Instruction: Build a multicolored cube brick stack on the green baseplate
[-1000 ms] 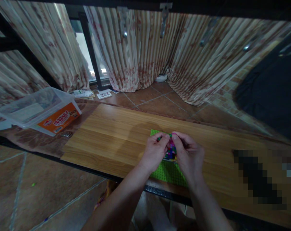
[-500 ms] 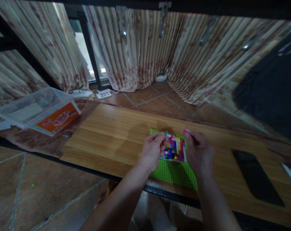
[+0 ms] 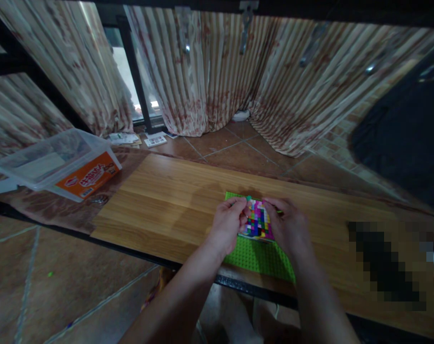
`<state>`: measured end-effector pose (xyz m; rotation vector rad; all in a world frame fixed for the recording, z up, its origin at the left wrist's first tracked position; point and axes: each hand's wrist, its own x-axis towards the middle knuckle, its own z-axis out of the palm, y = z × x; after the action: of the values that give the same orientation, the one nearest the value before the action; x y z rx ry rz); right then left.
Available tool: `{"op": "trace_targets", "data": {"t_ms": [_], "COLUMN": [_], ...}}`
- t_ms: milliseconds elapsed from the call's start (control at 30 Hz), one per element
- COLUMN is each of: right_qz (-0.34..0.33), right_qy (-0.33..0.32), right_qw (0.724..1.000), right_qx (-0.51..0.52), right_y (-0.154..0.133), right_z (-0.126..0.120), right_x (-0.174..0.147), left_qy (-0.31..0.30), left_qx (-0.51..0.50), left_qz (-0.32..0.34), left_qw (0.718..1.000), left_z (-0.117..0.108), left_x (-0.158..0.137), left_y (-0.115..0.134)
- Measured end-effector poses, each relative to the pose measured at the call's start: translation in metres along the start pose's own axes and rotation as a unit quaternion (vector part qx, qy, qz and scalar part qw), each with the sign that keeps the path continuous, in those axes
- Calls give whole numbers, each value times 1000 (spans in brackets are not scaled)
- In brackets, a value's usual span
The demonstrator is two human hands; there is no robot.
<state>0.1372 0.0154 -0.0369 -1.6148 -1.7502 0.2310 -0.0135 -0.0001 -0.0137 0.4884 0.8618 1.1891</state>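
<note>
A green studded baseplate (image 3: 258,258) lies on the wooden board, carrying a build of small multicoloured toy bricks (image 3: 257,223). My left hand (image 3: 228,220) is at the build's left side with thumb and index finger pinched. A small teal brick (image 3: 249,198) shows at those fingertips. My right hand (image 3: 288,224) covers the right part of the build, its thumb and index finger pressed together at the far edge. The magenta brick in that pinch is mostly hidden by the fingers.
A clear plastic bin (image 3: 59,165) with an orange label stands at the left, metal rings (image 3: 100,199) beside it. On the right a dark, pixelated flat object (image 3: 385,265) lies on the wooden board (image 3: 159,200). Striped curtains (image 3: 227,76) hang behind.
My right hand has moved left, bringing the magenta brick from beside the build to its far edge. My left hand has stayed nearly still.
</note>
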Motion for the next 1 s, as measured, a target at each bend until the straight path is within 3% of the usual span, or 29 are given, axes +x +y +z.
{"op": "trace_targets", "data": {"t_ms": [1000], "right_qz": [-4], "right_qy": [-34], "right_qw": [999], "right_qx": [-1], "right_y": [1], "right_z": [-3], "right_x": [3], "left_qy": [-3], "left_qx": [9], "left_qz": [-7], "left_qw": [1000], "left_z": [1], "left_x": [1], "left_y": [0]}}
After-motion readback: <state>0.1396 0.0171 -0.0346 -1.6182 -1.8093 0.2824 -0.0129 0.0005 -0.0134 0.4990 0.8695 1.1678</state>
